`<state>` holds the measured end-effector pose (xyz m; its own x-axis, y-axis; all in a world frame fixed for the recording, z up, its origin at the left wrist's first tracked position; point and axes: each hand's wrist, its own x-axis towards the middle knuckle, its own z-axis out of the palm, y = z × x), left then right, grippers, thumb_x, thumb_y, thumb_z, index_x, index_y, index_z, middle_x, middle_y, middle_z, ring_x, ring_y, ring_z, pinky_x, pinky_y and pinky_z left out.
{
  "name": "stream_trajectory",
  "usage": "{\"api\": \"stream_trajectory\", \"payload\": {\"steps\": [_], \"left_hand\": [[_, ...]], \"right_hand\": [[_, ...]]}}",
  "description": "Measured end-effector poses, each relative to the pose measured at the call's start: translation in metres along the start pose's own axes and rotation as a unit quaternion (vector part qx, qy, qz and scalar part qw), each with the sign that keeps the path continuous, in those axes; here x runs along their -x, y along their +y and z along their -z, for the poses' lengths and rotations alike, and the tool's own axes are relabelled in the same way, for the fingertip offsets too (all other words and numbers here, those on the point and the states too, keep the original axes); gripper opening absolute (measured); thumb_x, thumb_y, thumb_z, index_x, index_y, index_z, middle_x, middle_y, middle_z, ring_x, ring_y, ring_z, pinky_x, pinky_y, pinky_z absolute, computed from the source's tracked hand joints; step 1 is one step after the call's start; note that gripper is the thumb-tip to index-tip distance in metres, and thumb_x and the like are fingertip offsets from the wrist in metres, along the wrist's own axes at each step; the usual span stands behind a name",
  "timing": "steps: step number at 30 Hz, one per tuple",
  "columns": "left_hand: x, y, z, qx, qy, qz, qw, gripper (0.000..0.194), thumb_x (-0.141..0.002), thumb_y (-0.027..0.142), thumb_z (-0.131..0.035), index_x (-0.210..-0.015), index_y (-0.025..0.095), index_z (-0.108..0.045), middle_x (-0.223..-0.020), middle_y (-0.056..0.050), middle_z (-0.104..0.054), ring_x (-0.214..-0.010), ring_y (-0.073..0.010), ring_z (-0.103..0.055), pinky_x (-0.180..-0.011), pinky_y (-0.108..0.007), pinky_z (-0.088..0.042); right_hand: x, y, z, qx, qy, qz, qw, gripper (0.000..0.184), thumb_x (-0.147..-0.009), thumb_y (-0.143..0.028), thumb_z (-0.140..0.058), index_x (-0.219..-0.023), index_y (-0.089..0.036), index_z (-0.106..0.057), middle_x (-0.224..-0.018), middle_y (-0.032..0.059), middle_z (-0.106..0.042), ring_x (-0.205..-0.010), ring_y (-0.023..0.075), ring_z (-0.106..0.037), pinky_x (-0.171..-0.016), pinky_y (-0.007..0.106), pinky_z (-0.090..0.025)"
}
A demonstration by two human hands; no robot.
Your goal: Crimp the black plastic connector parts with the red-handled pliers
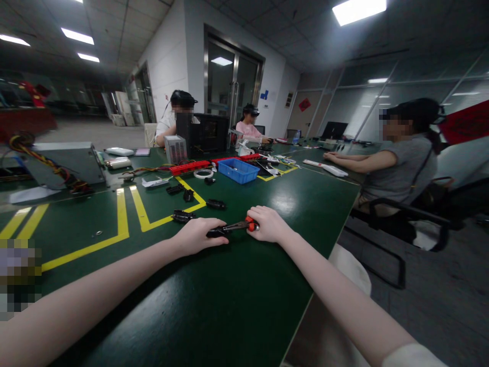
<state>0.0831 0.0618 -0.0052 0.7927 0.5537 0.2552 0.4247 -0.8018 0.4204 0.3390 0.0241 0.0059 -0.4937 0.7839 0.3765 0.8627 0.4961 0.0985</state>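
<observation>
My right hand (pixel 264 223) is closed around the red-orange handles of a pair of pliers (pixel 237 226), whose jaws point left. In my left hand (pixel 199 235) is a small black part (pixel 216 232), held between thumb and fingers just above the table. The plier tips meet this black part; whether they grip it or only touch it, I cannot tell. Close by my left hand lies a black ribbed piece (pixel 183 216), and a similar black piece (pixel 216 204) lies a little beyond. Smaller black pieces (pixel 188 194) are farther back.
A blue tray (pixel 238 171) stands on the green table (pixel 244 306) beyond my hands, beside red strips (pixel 193 167). A metal power supply box (pixel 63 165) with bundled wires is at left. Yellow tape marks the surface. Co-workers sit at the far side and right.
</observation>
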Motion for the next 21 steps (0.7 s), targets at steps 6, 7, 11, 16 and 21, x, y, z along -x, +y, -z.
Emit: {"api": "stream_trajectory", "payload": {"steps": [6,7,11,16,21], "left_hand": [[0.001,0.0003,0.0,-0.039,0.037,-0.011,0.998,0.042,-0.087,0.049,-0.058,-0.116,0.02,-0.061,-0.107,-0.006,-0.069,-0.096,-0.0219,-0.065,-0.08,-0.028,-0.047],[0.0011,0.0006,0.0001,-0.044,0.041,-0.012,0.998,0.041,-0.087,0.049,-0.058,-0.116,0.019,-0.061,-0.106,-0.006,-0.069,-0.095,-0.0219,-0.065,-0.079,-0.028,-0.047],[0.0017,0.0025,0.0008,-0.026,0.035,-0.012,0.999,0.04,-0.088,0.048,-0.057,-0.116,0.019,-0.061,-0.108,-0.005,-0.069,-0.096,-0.0215,-0.064,-0.079,-0.028,-0.046],[0.0016,0.006,0.0051,0.019,-0.014,-0.011,1.0,0.036,-0.093,0.048,-0.048,-0.106,0.019,-0.064,-0.097,-0.003,-0.069,-0.084,-0.0184,-0.064,-0.07,-0.025,-0.043],[-0.0001,0.006,0.0083,0.052,-0.046,-0.01,0.998,0.039,-0.096,0.047,-0.042,-0.097,0.018,-0.067,-0.08,-0.001,-0.067,-0.069,-0.0145,-0.059,-0.06,-0.023,-0.038]], "right_hand": [[-0.0013,-0.0015,0.0012,-0.047,-0.006,-0.013,0.999,0.01,-0.071,-0.025,-0.059,-0.074,-0.02,-0.051,-0.075,0.0018,-0.055,-0.071,0.0158,-0.049,-0.066,0.027,-0.036],[-0.0014,-0.0016,0.0013,-0.051,-0.007,-0.015,0.999,0.01,-0.071,-0.025,-0.059,-0.074,-0.02,-0.05,-0.075,0.0017,-0.055,-0.071,0.0158,-0.048,-0.066,0.027,-0.036],[-0.0015,-0.0015,0.0013,-0.066,-0.013,-0.016,0.998,0.01,-0.071,-0.025,-0.058,-0.074,-0.02,-0.05,-0.074,0.0014,-0.054,-0.07,0.0155,-0.048,-0.066,0.027,-0.036],[-0.0013,-0.0009,0.0007,-0.053,-0.008,-0.008,0.999,0.012,-0.072,-0.026,-0.059,-0.076,-0.02,-0.05,-0.076,0.0017,-0.054,-0.071,0.0159,-0.048,-0.067,0.028,-0.036],[-0.0008,-0.0013,0.0008,-0.04,-0.009,-0.015,0.999,0.012,-0.072,-0.027,-0.059,-0.076,-0.02,-0.05,-0.077,0.0022,-0.055,-0.071,0.016,-0.048,-0.067,0.028,-0.035]]}}
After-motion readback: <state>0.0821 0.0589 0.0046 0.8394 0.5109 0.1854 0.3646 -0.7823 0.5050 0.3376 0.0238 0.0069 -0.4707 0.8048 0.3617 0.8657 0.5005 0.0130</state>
